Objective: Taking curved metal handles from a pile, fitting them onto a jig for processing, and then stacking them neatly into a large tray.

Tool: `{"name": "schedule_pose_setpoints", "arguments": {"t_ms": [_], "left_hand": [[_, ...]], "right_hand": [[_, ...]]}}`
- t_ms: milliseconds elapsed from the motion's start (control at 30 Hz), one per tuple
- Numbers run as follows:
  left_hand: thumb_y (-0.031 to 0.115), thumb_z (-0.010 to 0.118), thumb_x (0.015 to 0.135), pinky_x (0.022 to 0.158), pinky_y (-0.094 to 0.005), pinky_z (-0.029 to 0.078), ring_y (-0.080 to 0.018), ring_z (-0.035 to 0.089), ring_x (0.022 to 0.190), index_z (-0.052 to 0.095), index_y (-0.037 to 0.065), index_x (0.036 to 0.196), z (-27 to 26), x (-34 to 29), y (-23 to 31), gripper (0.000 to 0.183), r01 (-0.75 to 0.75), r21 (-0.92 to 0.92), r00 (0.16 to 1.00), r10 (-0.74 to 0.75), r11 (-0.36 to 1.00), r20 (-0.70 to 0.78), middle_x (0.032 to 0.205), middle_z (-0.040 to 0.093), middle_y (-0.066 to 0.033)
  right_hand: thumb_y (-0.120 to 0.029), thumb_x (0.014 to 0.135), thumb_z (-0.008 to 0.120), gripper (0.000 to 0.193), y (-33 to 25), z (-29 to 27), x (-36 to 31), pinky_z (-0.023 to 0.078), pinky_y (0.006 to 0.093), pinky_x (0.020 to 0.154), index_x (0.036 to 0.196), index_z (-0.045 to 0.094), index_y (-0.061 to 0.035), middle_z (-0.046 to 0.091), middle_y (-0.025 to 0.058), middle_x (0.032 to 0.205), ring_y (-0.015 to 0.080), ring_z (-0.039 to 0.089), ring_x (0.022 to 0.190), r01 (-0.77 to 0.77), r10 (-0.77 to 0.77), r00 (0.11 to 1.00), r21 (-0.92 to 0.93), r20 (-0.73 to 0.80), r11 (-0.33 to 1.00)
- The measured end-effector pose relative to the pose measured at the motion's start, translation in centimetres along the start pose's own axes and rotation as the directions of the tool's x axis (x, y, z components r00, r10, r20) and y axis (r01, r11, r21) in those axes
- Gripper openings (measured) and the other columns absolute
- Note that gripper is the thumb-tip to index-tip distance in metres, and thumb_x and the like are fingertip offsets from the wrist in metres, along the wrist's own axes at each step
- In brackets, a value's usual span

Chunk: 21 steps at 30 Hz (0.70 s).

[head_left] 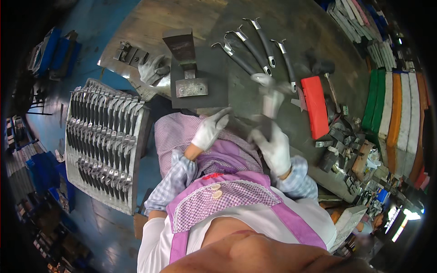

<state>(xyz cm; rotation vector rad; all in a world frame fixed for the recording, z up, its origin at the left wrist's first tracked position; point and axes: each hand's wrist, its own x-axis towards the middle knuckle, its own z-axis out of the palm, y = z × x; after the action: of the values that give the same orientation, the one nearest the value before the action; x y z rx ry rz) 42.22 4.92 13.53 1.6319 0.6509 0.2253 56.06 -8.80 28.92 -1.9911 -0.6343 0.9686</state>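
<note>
My left hand (211,129), in a white glove, has its fingers stretched out near the front edge of the worktable (209,110), with nothing plainly in them. The white-gloved right hand (275,150) is closed around a dark, motion-smeared piece (265,128). Just ahead of it is a pale, metallic-looking blur (272,102); whether the two are one object I cannot tell. Several black handles with silver metal ends (260,53) lie fanned out farther back. A metal block fixture (191,87) with a tall dark upright plate stands before my left hand.
A rack (136,182) at left holds rows of similar handles. A grey glove (153,70) and a small metal fixture (129,54) lie back left. On the right are a red box (315,108), a hammer (332,91) and piled metal parts (339,150).
</note>
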Motion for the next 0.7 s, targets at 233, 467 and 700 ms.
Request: {"name": "schedule_pose_setpoints", "arguments": {"t_ms": [233, 467, 700], "left_hand": [[0.014, 0.07, 0.081, 0.088, -0.0389, 0.054, -0.0301, 0.064, 0.107, 0.065, 0.011, 0.122, -1.3, 1.9, 5.5, 0.042, -0.503, 0.692, 0.752, 0.656, 0.518, 0.056, 0.122, 0.063, -0.0138], [0.017, 0.063, 0.09, 0.08, -0.0425, 0.053, -0.0313, 0.065, 0.096, 0.061, 0.012, 0.123, -2.9, 0.4, 3.1, 0.033, -0.147, 0.503, 0.978, 0.203, 0.851, -0.057, 0.101, 0.065, -0.0097], [0.016, 0.069, 0.092, 0.072, -0.0341, 0.055, -0.0228, 0.069, 0.082, 0.068, 0.006, 0.12, -7.4, -1.3, 0.0, 0.03, -0.058, 0.013, 0.844, 0.056, 0.998, -0.533, 0.11, 0.071, -0.0108]], "right_hand": [[-0.021, 0.091, 0.067, 0.022, 11.7, 0.7, 0.3, 0.054, 0.0365, 0.078, 0.098, 0.071, -0.0009, 0.074, 0.0162, 0.09, 0.0287, 0.072, 0.085, -0.088, 0.117, 0.989, -0.274, 0.093, 0.958], [-0.012, 0.094, 0.067, 0.042, 3.9, 2.0, 6.9, 0.055, 0.0264, 0.083, 0.131, 0.056, 0.0051, 0.068, 0.0113, 0.116, 0.0107, 0.065, 0.091, 0.036, -0.374, 0.844, 0.655, 0.385, 0.755], [-0.017, 0.087, 0.073, 0.024, 3.0, 12.1, 13.5, 0.056, 0.0376, 0.066, 0.111, 0.073, -0.0208, 0.067, 0.0113, 0.094, 0.0252, 0.068, 0.075, 0.654, -0.627, 0.748, -0.4, 0.218, 0.642]]}}
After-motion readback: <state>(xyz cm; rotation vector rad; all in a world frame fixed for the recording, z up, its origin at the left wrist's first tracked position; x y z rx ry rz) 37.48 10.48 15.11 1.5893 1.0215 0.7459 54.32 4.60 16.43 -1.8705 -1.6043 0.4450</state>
